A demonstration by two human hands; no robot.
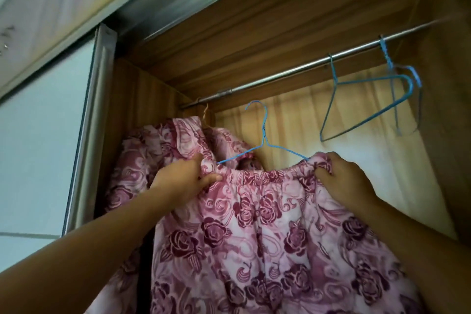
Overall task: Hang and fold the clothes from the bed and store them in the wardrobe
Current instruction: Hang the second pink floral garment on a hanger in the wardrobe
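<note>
A pink garment with dark rose print [267, 232] hangs by its elastic waistband on a blue wire hanger [263, 135]. My left hand [186, 178] pinches the waistband at the hanger's left end. My right hand [344, 178] grips the waistband at the right end. The hanger's hook is raised just below the metal wardrobe rail [293, 71], not touching it. A second garment of the same print [158, 143] hangs behind at the left on a wooden hanger hook [206, 113].
Several empty blue wire hangers [369, 99] hang on the rail at the right. The wardrobe has wooden walls and a cream back panel [331, 160]. A sliding door with a metal frame [86, 122] stands at the left.
</note>
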